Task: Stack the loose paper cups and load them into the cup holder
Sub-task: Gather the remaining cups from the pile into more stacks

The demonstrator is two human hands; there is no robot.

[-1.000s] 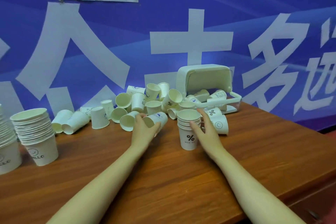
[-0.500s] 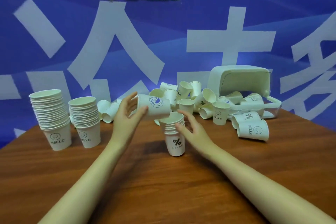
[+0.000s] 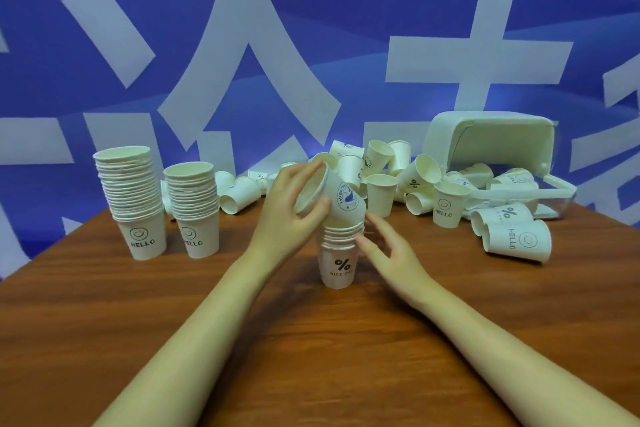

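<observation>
My left hand (image 3: 289, 210) grips a white paper cup with a blue logo (image 3: 341, 199), tilted with its base at the top of a short stack of cups (image 3: 341, 253) marked with a percent sign at the table's middle. My right hand (image 3: 388, 246) rests against the right side of that stack with fingers relaxed. A heap of loose paper cups (image 3: 398, 177) lies behind. The white cup holder (image 3: 491, 139) lies at the back right with cups spilling from its mouth.
Two tall stacks of HELLO cups (image 3: 130, 198) (image 3: 194, 201) stand at the left. More loose cups (image 3: 516, 239) lie on their sides at the right. The wooden table (image 3: 311, 340) meets a blue banner wall behind.
My left hand lifted the logo cup from the heap and brought it right, down onto the stack's top. The view shifted so the tall stacks now sit further in.
</observation>
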